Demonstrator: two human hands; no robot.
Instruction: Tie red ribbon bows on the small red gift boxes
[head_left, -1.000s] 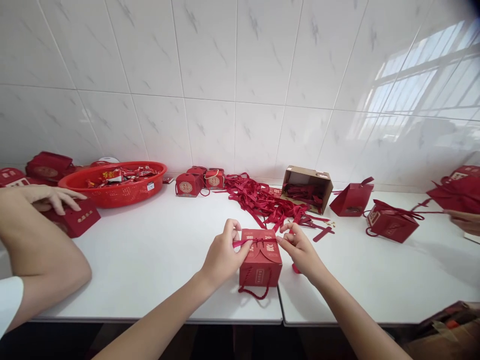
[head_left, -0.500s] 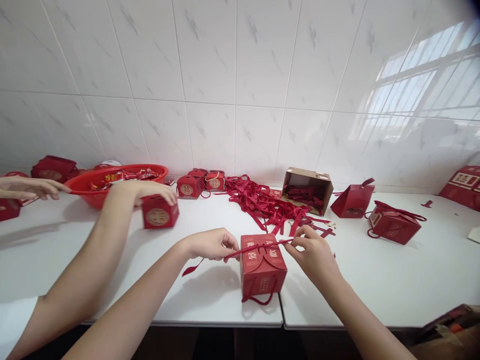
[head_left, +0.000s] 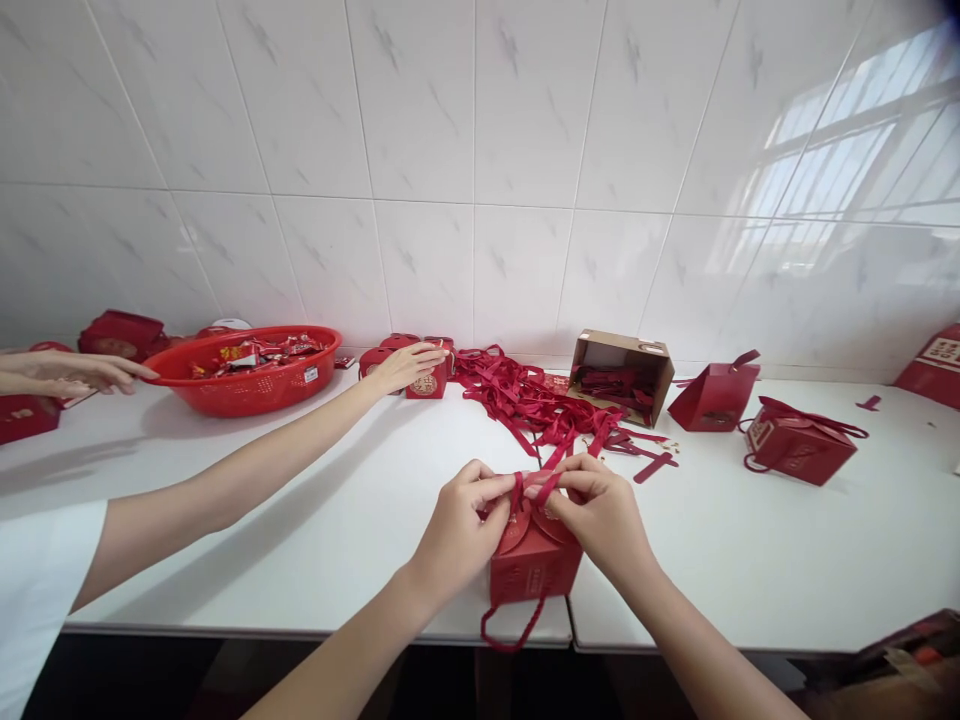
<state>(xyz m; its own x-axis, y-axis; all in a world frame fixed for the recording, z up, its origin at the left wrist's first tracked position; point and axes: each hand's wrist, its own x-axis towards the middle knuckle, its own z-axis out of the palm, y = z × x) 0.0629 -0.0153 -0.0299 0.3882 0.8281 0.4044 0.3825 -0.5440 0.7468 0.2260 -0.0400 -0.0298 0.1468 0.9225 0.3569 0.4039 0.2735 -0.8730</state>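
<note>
A red gift box (head_left: pixel 536 570) with a rope handle hanging at its front stands near the table's front edge, over the seam between two white tables. Above its lid, my left hand (head_left: pixel 472 510) pinches one part of a red ribbon (head_left: pixel 551 485). Closed on another part of the same ribbon is my right hand (head_left: pixel 600 505), close beside the left. The ribbon forms small loops between my fingertips, and my fingers hide much of the box top.
Behind the box lies a heap of red ribbons (head_left: pixel 517 395) beside an open cardboard box (head_left: pixel 622 375). Two red boxes stand at right. A red basin (head_left: pixel 255 375) of wrapped sweets is at left. A co-worker's hand (head_left: pixel 409 365) touches a small red box (head_left: pixel 427 382); another person's hands are far left.
My hands have come together over the box, and the ribbon, stretched straight before, is now looped. The co-worker's hand has carried a small red box back to the others near the wall.
</note>
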